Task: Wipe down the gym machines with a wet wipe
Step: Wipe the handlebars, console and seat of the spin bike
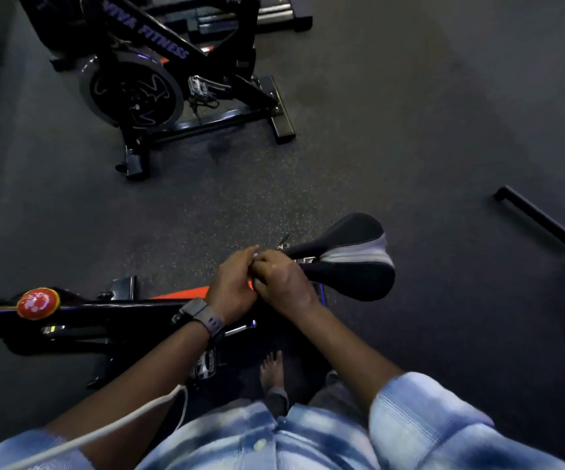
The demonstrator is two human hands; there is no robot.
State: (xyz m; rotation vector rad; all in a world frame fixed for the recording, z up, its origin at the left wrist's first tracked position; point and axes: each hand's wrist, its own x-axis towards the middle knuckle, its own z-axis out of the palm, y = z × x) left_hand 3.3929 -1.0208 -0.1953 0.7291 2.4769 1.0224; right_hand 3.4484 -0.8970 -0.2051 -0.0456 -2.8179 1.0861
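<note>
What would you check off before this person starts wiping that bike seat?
1. Wipe in hand: cannot tell; the left hand and right hand are curled together, hiding whatever they hold.
2. Saddle within reach: ok, right beside the hands.
3. Saddle top free of objects: ok.
4. Standing room: ok, a bare foot is on the floor beside the near bike's frame.
5. Second bike waiting: ok, it stands farther off.
</note>
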